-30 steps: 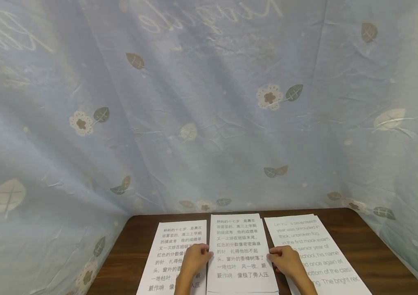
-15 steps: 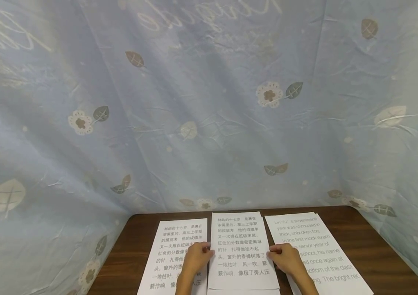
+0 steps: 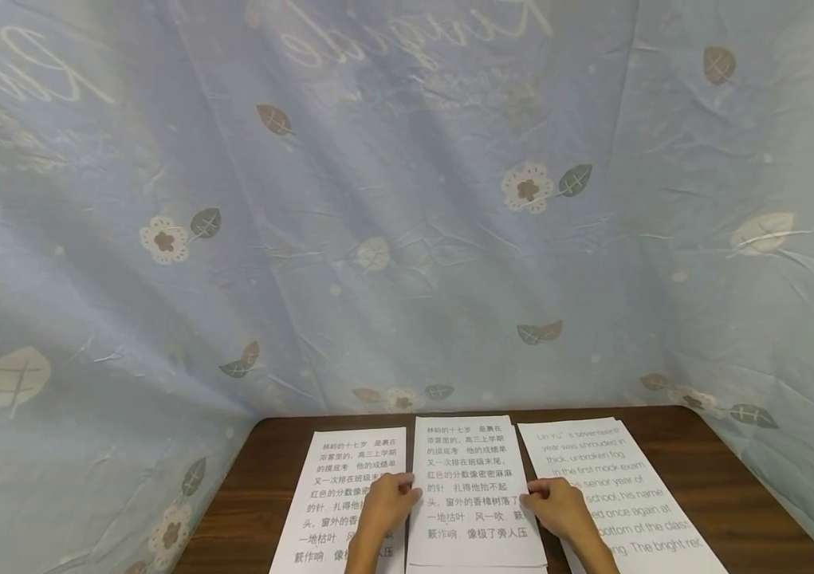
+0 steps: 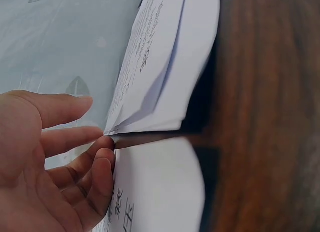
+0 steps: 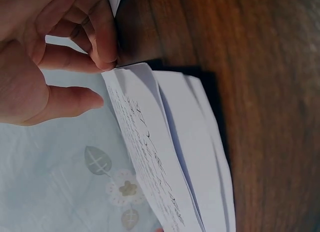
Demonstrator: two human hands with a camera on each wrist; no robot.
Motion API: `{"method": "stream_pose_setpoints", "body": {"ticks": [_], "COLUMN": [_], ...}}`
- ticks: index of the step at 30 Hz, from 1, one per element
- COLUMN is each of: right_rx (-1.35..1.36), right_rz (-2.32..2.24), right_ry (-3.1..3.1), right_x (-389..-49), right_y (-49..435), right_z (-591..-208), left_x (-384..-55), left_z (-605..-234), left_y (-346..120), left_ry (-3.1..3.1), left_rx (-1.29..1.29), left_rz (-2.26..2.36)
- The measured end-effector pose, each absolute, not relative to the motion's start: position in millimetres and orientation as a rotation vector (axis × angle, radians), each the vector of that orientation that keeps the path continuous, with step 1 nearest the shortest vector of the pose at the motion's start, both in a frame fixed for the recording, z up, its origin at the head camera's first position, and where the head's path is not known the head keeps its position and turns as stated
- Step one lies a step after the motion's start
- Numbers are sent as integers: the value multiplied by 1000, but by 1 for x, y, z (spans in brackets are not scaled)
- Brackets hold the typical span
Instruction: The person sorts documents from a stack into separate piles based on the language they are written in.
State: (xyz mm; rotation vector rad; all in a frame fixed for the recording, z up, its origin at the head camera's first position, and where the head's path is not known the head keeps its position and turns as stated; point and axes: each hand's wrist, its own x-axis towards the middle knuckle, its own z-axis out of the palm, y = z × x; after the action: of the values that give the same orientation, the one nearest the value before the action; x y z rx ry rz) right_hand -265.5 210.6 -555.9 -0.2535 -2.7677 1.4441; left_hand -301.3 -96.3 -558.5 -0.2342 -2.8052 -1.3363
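Middle stack [image 3: 474, 510]: landmark; white sheets, Chinese print up, lying on the table between 2 other sets of paper. A lower sheet peeks past its right and near edges; wrist views show gaps between layers.
Left hand [image 3: 387, 506]: at middle stack's left edge, fingers touching it; thumb and index apart, nothing pinched.
Right hand [image 3: 557, 506]: at middle stack's right edge, index touching; thumb apart, nothing pinched.
Left paper [image 3: 352, 458]: just left of middle stack; Chinese print, partly hidden by 1 hand.
Right pile [image 3: 636, 494]: right of middle stack, slanted; English print.
Table [image 3: 234, 502]: under middle stack; dark wood grain.
Cloth [image 3: 421, 303]: behind middle stack; pale blue, leaves and flowers.
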Motion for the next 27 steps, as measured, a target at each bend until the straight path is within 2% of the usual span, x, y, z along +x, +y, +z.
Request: {"method": "stream_pose_setpoints", "body": {"ticks": [7,20,27], "right_rx": [-221,-192,-214], "right_rz": [1346,1342,1463], "right_ry": [-2779,-2772,-2723], "right_x": [-265,-267,-266], "right_y": [210,211,209], "right_z": [-558,-555,-552], "left_x": [-301,-302,-301], "left_z": [-559,-555,-554], "left_y": [-93,-95,-93], "left_ry": [-2814,-2822,-2782], "left_rx": [-173,-230,-205], "left_rz": [-1312,-1319,-1360]}}
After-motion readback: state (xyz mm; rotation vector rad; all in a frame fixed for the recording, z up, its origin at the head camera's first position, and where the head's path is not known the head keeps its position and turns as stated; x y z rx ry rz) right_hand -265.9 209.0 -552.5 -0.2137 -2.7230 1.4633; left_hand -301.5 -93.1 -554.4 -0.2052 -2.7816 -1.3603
